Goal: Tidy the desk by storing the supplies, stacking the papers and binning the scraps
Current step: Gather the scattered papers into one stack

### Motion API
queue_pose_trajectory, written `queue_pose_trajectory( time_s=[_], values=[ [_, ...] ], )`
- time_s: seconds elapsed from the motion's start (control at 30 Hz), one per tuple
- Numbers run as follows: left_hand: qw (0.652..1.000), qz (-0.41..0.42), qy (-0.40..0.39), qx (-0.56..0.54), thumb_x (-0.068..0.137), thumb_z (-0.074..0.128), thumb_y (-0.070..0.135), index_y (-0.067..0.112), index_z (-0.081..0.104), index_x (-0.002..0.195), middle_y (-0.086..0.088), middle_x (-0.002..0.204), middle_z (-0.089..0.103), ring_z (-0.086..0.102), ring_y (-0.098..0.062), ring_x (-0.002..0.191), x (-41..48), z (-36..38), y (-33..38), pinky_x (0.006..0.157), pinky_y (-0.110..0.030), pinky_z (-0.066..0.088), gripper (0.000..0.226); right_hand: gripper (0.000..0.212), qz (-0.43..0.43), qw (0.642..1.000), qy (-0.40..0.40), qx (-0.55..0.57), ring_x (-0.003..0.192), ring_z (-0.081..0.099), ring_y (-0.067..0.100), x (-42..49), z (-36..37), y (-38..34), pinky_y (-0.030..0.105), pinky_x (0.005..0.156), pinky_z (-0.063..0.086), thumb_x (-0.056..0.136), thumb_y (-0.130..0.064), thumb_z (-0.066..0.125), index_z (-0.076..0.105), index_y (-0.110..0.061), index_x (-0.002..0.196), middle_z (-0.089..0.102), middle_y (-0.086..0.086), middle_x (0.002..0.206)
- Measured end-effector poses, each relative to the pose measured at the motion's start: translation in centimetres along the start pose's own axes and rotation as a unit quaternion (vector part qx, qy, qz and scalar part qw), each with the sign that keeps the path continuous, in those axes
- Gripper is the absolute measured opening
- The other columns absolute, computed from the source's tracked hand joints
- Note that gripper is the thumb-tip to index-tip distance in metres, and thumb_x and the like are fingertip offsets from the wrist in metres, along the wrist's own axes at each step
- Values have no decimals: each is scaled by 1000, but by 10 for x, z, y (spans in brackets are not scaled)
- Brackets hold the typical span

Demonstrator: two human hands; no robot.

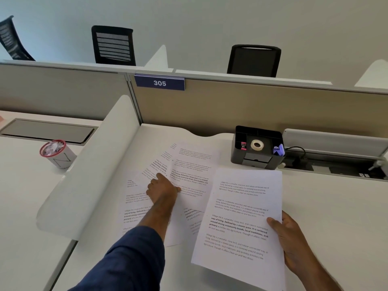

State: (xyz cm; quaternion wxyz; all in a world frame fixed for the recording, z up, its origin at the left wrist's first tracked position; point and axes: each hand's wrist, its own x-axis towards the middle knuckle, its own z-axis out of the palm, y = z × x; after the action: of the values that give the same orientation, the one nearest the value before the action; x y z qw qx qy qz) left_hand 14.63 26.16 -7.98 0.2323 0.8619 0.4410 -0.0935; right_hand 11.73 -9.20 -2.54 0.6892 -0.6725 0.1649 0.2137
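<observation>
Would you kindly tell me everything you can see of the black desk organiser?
The black desk organiser looks like dark plastic: a boxy tray with open compartments on top and seemingly a drawer in front. It stands upright on the white desk, close to the beige partition. Inside lie a tape roll in the middle, a pink-and-black clip on the left and a purple item on the right, too small to identify.

The printed sheets (241, 217) are white, lettered in black, partly in bold. The sleeve (130, 259) is coloured navy. A black desk organizer (237, 152), a white tape roll (257, 145), a pink binder clip (243, 145) and a lilac item (278, 149) are seen. The white cup (63, 159) is rimmed in red and marked in black. The navy sign (159, 83) is numbered in white.
</observation>
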Motion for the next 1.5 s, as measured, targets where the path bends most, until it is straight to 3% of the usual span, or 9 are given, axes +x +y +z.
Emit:
queue_pose_trajectory(
  time_s=[0.33,0.5,0.7,0.83,1.03,1.2,1.27,1.37,1.5],
  values=[
    [978,41,-19,-204,99,51,7,6,59,117,-13,121,66,60,-24,94,-3,-22,1,72,-37,56,20,28,1,1000,-2,10,99,72,35,2,-4,-1,55,90,56,100,-5,51,63,-17,123,75,9,112],
    [931,55,-23,-360,101,52,3,5,62,125,-9,118,67,69,-25,86,-22,-60,-9,55,-33,61,27,28,0,1000,-2,19,97,72,35,4,-2,1,53,87,57,100,-5,50,63,-17,122,75,8,111],
    [866,27,-107,-488,100,61,5,11,66,121,-8,108,78,77,-30,88,-62,-107,-50,65,-39,64,22,30,1,999,10,41,100,71,37,10,1,4,54,90,56,99,-2,50,63,-14,124,74,12,114],
    [890,61,-161,-422,100,62,6,12,70,114,-4,100,81,79,-25,86,-111,-101,-57,76,-44,64,17,28,-3,999,-3,49,97,72,36,8,10,1,48,83,58,99,-3,50,63,-12,122,75,12,111],
    [928,45,-150,-337,101,63,19,25,68,112,8,111,76,75,-15,91,-168,-70,-59,74,-32,61,13,26,1,997,-25,70,97,71,40,1,21,-2,49,79,59,99,-5,51,63,-14,121,75,14,110],
    [960,66,-199,-188,94,65,55,23,64,112,9,110,70,68,-13,93,-175,-68,-60,77,-32,59,37,30,7,996,-53,73,102,69,43,-5,20,-4,54,84,57,99,-5,51,62,-14,126,73,15,115],
    [910,47,-290,-292,91,66,56,21,70,115,4,111,77,74,-19,99,-166,-74,-59,95,-45,59,42,30,12,995,-76,71,104,68,43,-10,20,-7,55,87,56,99,-7,52,63,-14,127,72,16,117],
    [779,-6,-408,-476,98,67,31,17,66,130,-12,123,75,72,-36,112,-158,-74,-48,101,-57,55,34,29,18,991,-109,71,107,67,42,-20,25,-12,51,88,56,98,-11,56,65,-13,125,71,18,118],
    [781,51,-392,-483,99,64,13,10,62,135,-16,124,74,71,-38,113,-159,-66,-27,103,-59,53,37,33,29,992,-106,61,107,70,34,-29,26,-19,51,97,52,102,-36,51,69,-17,121,73,13,117]
  ],
)
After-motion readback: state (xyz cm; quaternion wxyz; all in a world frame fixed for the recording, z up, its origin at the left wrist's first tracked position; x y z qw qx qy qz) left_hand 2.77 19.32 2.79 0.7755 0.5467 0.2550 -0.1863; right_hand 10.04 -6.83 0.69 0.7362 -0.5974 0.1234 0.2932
